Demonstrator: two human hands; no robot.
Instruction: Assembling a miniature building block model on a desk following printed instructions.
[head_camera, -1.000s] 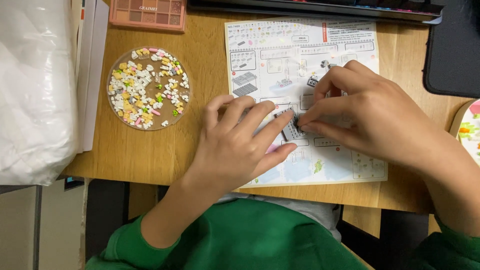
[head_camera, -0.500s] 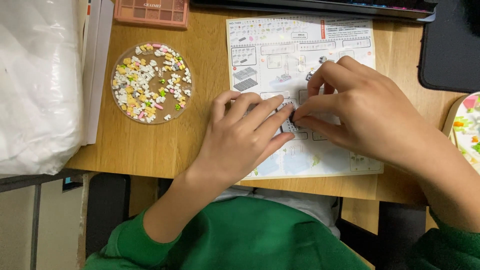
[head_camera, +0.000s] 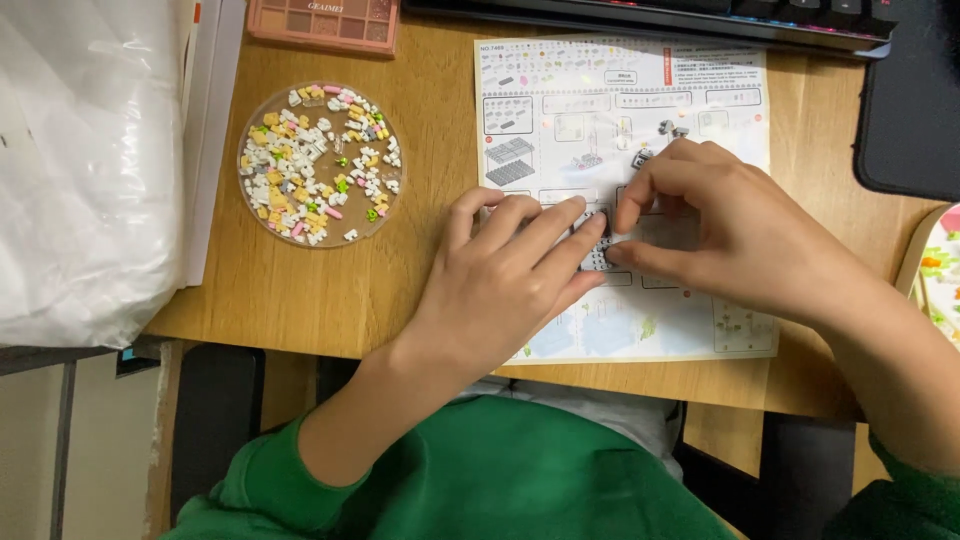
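A small grey brick assembly (head_camera: 598, 245) rests on a printed instruction sheet (head_camera: 560, 120) spread on the wooden desk (head_camera: 420, 270). My left hand (head_camera: 505, 280) lies flat on the sheet with its fingertips pressed against the assembly's left side. From the right, my right hand (head_camera: 730, 235) pinches the same assembly between thumb and forefinger. Most of the assembly is hidden under my fingers. A few loose grey pieces (head_camera: 670, 128) lie on the sheet just above my right hand.
A round clear dish (head_camera: 262, 225) with several tiny white, yellow and pink bricks sits left of the sheet. A white plastic bag (head_camera: 85, 170) covers the far left. A pink palette (head_camera: 325, 22), a keyboard (head_camera: 700, 12) and a black pad (head_camera: 910, 110) line the back.
The view has shifted so the desk items sit slightly lower in frame. Both hands stay on the grey assembly, with only small finger adjustments.
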